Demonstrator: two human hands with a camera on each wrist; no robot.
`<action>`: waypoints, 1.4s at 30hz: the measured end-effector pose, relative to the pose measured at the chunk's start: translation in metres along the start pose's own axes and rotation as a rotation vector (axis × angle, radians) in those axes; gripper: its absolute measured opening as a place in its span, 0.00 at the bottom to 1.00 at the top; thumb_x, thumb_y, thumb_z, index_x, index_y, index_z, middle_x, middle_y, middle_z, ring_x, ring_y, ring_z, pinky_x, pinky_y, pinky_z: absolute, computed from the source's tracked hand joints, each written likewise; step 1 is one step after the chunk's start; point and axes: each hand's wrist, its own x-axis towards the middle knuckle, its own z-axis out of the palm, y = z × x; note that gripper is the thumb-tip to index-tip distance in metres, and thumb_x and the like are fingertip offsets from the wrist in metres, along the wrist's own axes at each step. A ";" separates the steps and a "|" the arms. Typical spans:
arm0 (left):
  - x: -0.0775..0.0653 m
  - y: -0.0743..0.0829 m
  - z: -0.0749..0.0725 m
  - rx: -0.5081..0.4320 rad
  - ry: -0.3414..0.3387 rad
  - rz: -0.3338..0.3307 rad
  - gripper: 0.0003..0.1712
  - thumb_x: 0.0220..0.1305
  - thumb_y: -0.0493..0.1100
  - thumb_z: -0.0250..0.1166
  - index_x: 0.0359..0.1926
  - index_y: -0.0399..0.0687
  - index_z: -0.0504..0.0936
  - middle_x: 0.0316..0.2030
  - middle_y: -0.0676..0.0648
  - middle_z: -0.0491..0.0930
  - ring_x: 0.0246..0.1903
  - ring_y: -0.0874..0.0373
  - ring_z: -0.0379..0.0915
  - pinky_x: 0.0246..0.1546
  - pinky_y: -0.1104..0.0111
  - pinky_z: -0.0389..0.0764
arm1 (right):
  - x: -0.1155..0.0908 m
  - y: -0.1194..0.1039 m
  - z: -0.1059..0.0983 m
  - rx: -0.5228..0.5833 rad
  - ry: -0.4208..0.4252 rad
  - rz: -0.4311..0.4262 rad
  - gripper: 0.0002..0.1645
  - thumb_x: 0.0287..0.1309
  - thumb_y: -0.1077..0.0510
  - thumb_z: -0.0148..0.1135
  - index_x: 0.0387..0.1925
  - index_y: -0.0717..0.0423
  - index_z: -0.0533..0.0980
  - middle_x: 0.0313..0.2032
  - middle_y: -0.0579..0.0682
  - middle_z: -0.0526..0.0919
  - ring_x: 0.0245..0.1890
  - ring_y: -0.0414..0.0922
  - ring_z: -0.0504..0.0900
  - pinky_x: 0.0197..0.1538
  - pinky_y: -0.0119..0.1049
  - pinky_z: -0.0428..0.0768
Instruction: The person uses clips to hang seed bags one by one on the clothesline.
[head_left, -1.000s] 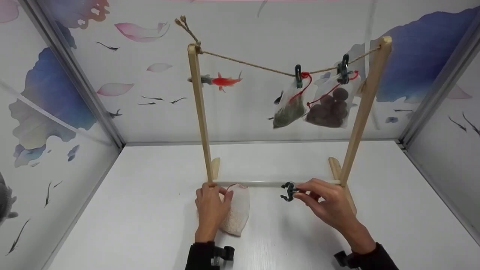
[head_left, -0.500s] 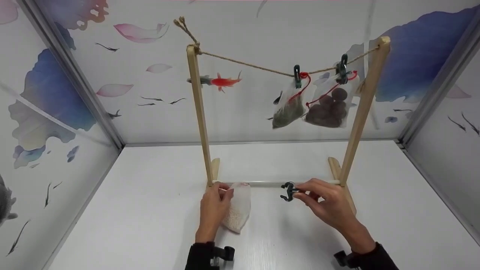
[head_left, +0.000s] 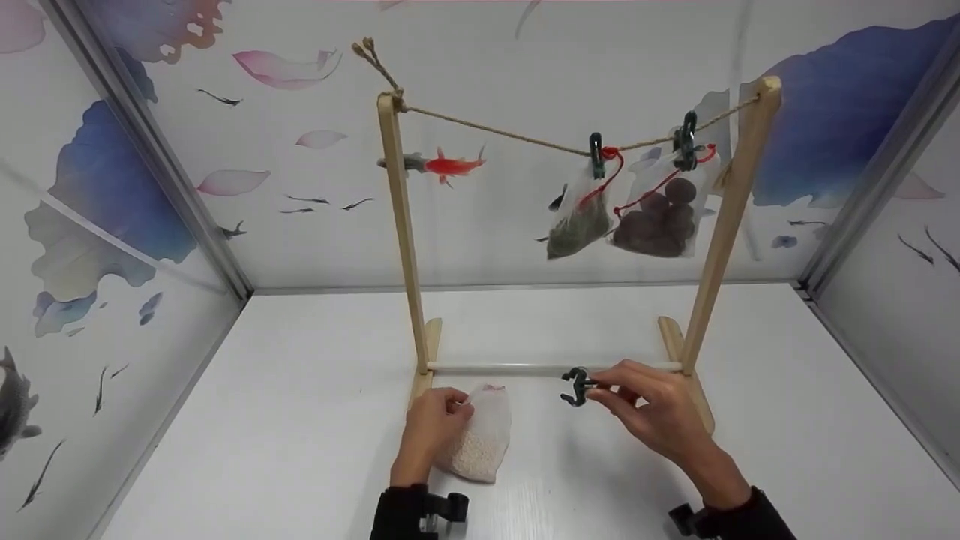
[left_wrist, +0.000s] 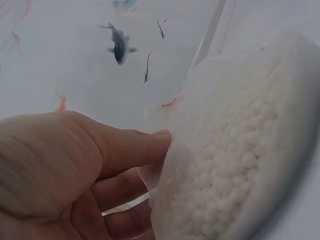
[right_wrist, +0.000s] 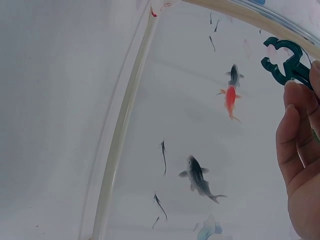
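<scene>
My left hand (head_left: 435, 427) pinches the upper left edge of a small mesh bag (head_left: 484, 442) between thumb and fingers. White granules fill the lower part of the bag, seen close in the left wrist view as a mass of pale beads (left_wrist: 235, 165). To the right, my right hand (head_left: 656, 405) holds a dark green plastic clip (head_left: 577, 386) by its handle end. In the right wrist view the hooked jaws of that clip (right_wrist: 287, 60) stand apart with nothing between them. Bag and clip are apart from each other.
Behind the hands stands a wooden frame (head_left: 405, 240) with a slack twine line (head_left: 495, 133) across its top. A bag of green bits (head_left: 577, 229) and a bag of brown balls (head_left: 652, 225) hang from it by clips. A pale crossbar (head_left: 510, 368) joins the posts low down.
My left hand has shifted slightly right and toward me with the bag, uncovering the foot of the left post. The right hand and its clip have stayed nearly still.
</scene>
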 end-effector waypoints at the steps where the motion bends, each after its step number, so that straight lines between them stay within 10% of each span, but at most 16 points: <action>1: 0.000 0.000 0.000 0.001 -0.004 0.000 0.09 0.63 0.36 0.70 0.43 0.36 0.88 0.31 0.49 0.84 0.31 0.58 0.77 0.35 0.62 0.79 | 0.000 0.000 0.000 0.001 0.002 0.002 0.25 0.40 0.76 0.78 0.42 0.55 0.86 0.32 0.45 0.85 0.20 0.34 0.77 0.23 0.23 0.75; 21: -0.006 0.028 -0.019 -0.118 -0.003 0.129 0.08 0.71 0.42 0.65 0.42 0.41 0.85 0.31 0.52 0.83 0.30 0.60 0.77 0.32 0.67 0.78 | 0.003 -0.006 0.004 0.007 -0.062 -0.046 0.20 0.46 0.72 0.77 0.42 0.53 0.85 0.32 0.42 0.84 0.22 0.30 0.75 0.26 0.20 0.74; 30: -0.011 0.070 -0.040 0.029 0.109 0.362 0.06 0.67 0.39 0.69 0.40 0.41 0.89 0.30 0.50 0.86 0.28 0.63 0.79 0.30 0.69 0.81 | 0.017 -0.010 0.000 0.003 -0.076 -0.076 0.20 0.46 0.71 0.78 0.42 0.54 0.85 0.34 0.43 0.85 0.22 0.31 0.74 0.26 0.19 0.73; 42: 0.014 0.151 -0.095 0.390 0.171 0.828 0.05 0.65 0.40 0.71 0.38 0.42 0.89 0.33 0.48 0.88 0.30 0.58 0.84 0.31 0.67 0.82 | 0.111 -0.040 -0.031 -0.027 -0.028 -0.284 0.10 0.65 0.57 0.68 0.40 0.61 0.86 0.32 0.51 0.87 0.26 0.42 0.85 0.28 0.27 0.80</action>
